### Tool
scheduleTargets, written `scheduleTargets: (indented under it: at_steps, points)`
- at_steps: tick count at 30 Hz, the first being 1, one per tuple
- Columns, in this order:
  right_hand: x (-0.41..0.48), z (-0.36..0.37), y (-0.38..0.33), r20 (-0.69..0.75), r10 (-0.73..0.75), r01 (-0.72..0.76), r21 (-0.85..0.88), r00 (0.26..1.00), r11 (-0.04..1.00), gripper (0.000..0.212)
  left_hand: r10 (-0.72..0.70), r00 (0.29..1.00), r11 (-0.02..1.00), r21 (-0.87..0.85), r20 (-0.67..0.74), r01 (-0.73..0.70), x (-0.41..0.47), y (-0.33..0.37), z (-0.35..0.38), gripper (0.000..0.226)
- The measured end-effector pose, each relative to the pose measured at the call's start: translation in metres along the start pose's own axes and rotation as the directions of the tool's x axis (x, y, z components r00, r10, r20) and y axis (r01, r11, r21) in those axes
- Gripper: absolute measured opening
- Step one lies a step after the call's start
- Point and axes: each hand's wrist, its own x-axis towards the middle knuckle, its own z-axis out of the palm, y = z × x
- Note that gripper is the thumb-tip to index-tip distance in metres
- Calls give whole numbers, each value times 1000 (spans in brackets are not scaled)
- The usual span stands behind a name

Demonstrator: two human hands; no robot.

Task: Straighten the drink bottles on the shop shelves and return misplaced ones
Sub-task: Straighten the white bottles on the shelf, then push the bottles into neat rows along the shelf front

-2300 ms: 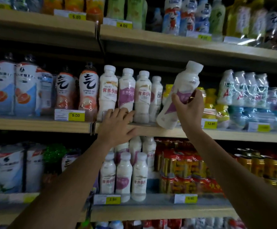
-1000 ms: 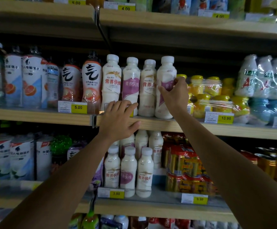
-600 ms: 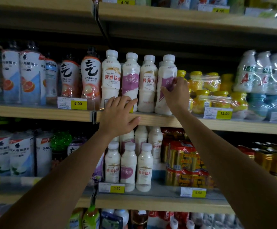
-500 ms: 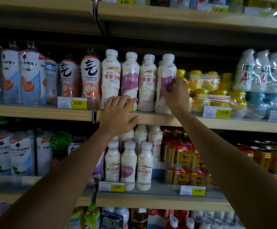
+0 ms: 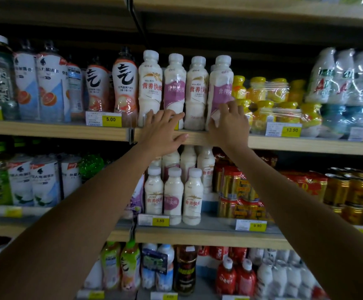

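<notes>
Btl [image 5: 218, 87] base behind R hand [image 5: 230, 124]

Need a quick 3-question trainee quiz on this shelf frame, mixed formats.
1. True or false: the right hand touches the rightmost of the four white bottles on the middle shelf.
2. The left hand is: A) lifting a bottle, B) spread open at the shelf edge, C) holding a can.
3. Fill in: the yellow tag left of the white bottles reads ____.

Key: 1 true; 2 B; 3 5.00
</notes>
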Motion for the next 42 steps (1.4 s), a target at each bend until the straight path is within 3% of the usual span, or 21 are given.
scheduleTargets:
  at_steps: [6,11,15,26,35,42]
  points:
    - [-42,-10,-8,113,-100,111,-101,989,989,40,-68,996,994,87,52,63,-28,20,-10,62]
    - [-99,-11,-12,147,-195,205,-52,970,977,40,-63,993,996,77,103,55,-103,25,-1,68]
    - [-140,-1,-24,312,-189,216,-54,931,975,44,-32,963,991,135,266,-5,-154,21,3,64]
    - [-193,41,-107,509,-286,275,100,812,956,45,-150,895,975,214,419,63,-250,-40,-25,61]
    - [-196,81,-215,486,-476,403,253,733,879,42,-280,841,940,311,463,141,-301,-110,-57,54]
    - [-200,122,-323,471,-580,480,325,665,815,38,-398,786,901,361,473,239,-352,-212,-74,53]
